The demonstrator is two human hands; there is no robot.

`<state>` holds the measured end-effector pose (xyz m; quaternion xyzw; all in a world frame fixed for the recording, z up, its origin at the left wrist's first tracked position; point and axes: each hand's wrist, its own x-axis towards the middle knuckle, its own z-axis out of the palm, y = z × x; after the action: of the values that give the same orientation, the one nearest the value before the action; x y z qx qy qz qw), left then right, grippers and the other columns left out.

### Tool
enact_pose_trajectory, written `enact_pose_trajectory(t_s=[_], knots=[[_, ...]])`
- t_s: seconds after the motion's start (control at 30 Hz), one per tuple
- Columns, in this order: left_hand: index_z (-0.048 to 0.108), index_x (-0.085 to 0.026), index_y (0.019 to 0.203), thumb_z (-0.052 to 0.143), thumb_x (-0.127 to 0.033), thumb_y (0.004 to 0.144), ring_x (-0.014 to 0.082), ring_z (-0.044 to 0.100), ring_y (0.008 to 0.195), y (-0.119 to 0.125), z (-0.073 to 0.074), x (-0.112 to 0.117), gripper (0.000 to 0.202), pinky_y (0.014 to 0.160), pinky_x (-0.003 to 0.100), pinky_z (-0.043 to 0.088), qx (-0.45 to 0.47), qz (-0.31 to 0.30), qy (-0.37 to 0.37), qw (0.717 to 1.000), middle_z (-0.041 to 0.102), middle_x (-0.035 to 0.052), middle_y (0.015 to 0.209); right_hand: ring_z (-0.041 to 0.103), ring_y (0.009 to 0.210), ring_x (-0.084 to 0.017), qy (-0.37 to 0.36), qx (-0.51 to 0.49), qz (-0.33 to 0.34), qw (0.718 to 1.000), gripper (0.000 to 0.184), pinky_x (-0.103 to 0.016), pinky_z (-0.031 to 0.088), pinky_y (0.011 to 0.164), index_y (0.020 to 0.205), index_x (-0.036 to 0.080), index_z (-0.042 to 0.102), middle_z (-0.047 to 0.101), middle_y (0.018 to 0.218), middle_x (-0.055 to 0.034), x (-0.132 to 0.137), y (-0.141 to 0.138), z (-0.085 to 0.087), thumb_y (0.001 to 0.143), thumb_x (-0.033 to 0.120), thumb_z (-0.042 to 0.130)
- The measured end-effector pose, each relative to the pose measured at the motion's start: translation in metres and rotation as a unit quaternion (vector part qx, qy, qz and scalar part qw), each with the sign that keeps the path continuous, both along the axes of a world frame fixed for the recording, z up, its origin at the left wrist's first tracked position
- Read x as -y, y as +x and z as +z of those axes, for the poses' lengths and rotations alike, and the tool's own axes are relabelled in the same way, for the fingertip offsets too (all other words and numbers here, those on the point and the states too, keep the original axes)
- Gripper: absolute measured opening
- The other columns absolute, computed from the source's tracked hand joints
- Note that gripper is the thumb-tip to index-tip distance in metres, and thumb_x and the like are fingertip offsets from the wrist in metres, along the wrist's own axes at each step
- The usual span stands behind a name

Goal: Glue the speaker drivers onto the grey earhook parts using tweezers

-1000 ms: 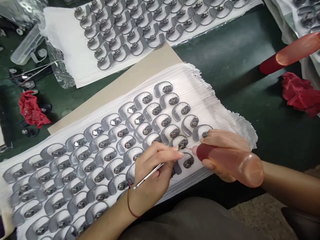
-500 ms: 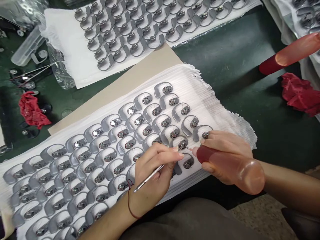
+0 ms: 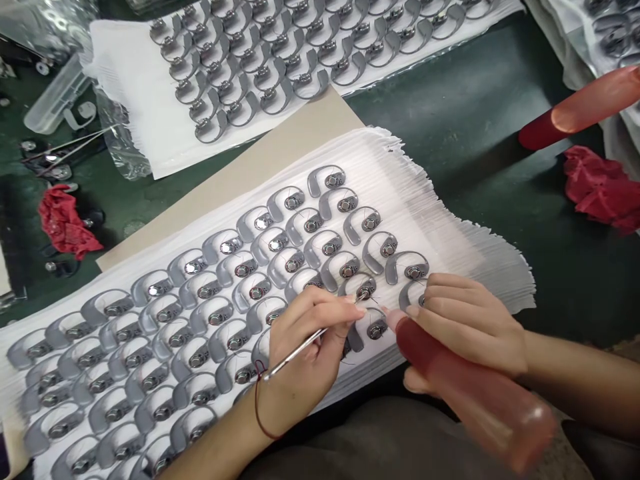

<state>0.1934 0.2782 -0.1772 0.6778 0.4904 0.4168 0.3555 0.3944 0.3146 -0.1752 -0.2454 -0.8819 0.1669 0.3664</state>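
Several grey hook-shaped earpiece parts [image 3: 225,287], each with a round metal speaker, lie in rows on a stack of white paper sheets [image 3: 440,220]. My left hand [image 3: 310,347] pinches thin metal tweezers [image 3: 295,351], their tip at a part near the stack's front edge [image 3: 376,328]. My right hand [image 3: 467,320] is closed on a translucent red squeeze bottle [image 3: 475,393], whose nozzle points at the same part. A red string circles my left wrist.
A second white sheet with more grey parts [image 3: 280,73] lies at the back on the green table [image 3: 480,120]. Brown cardboard [image 3: 280,153] sits under the stack. Red cloths [image 3: 63,220] [image 3: 600,187], another red bottle [image 3: 580,107], and loose tweezers [image 3: 65,150] lie around.
My right hand has tilted the red bottle, its base swinging down toward me and rightward. The left hand with the tweezers stays at the same part.
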Motion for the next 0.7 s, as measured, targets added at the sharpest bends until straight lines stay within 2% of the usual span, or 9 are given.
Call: enact_pose_trajectory(t_s=[0.13, 0.4, 0.57, 0.63, 0.7], knots=[[0.061, -0.016, 0.090, 0.059, 0.005, 0.073, 0.0072, 0.058, 0.072, 0.000, -0.001, 0.001, 0.027, 0.064, 0.018, 0.048, 0.002, 0.003, 0.000, 1.000, 0.061, 0.0012, 0.080, 0.045, 0.047, -0.013, -0.032, -0.014, -0.033, 0.999, 0.021, -0.030, 0.040, 0.047, 0.088, 0.011, 0.051, 0.049, 0.053, -0.0018, 0.002, 0.002, -0.001, 0.089, 0.031, 0.054], [0.061, -0.016, 0.089, 0.059, 0.006, 0.073, 0.0074, 0.059, 0.074, 0.001, -0.001, 0.001, 0.027, 0.065, 0.018, 0.049, 0.006, 0.002, 0.007, 1.000, 0.062, 0.0015, 0.081, 0.039, 0.048, -0.013, -0.056, -0.010, -0.010, 0.998, 0.023, -0.030, 0.035, 0.045, 0.092, 0.010, 0.051, 0.044, 0.055, -0.0008, -0.001, 0.001, -0.011, 0.085, 0.030, 0.059], [0.061, -0.016, 0.090, 0.058, 0.005, 0.073, 0.0074, 0.059, 0.075, 0.001, -0.001, 0.001, 0.027, 0.066, 0.018, 0.049, 0.006, 0.003, 0.002, 1.000, 0.062, 0.0013, 0.081, 0.042, 0.047, -0.013, -0.064, -0.009, -0.003, 0.998, 0.023, -0.030, 0.036, 0.045, 0.093, 0.011, 0.052, 0.046, 0.054, -0.0007, 0.000, -0.001, -0.007, 0.084, 0.031, 0.061], [0.061, -0.017, 0.090, 0.058, 0.005, 0.073, 0.0071, 0.060, 0.075, 0.000, -0.002, 0.002, 0.028, 0.066, 0.017, 0.050, 0.006, 0.003, 0.002, 1.000, 0.062, 0.0013, 0.082, 0.044, 0.048, -0.013, -0.090, -0.023, -0.035, 0.995, 0.021, -0.030, 0.037, 0.047, 0.090, 0.013, 0.054, 0.047, 0.055, -0.0006, 0.001, -0.001, -0.001, 0.085, 0.033, 0.058], [0.061, -0.017, 0.092, 0.056, 0.007, 0.073, 0.0080, 0.061, 0.080, -0.002, -0.002, 0.004, 0.030, 0.069, 0.017, 0.051, 0.002, -0.017, 0.007, 1.000, 0.062, 0.0024, 0.085, 0.046, 0.048, -0.013, -0.154, -0.020, -0.084, 0.984, 0.022, -0.028, 0.038, 0.047, 0.083, 0.016, 0.057, 0.049, 0.056, -0.0007, 0.000, 0.003, 0.006, 0.086, 0.037, 0.056]])
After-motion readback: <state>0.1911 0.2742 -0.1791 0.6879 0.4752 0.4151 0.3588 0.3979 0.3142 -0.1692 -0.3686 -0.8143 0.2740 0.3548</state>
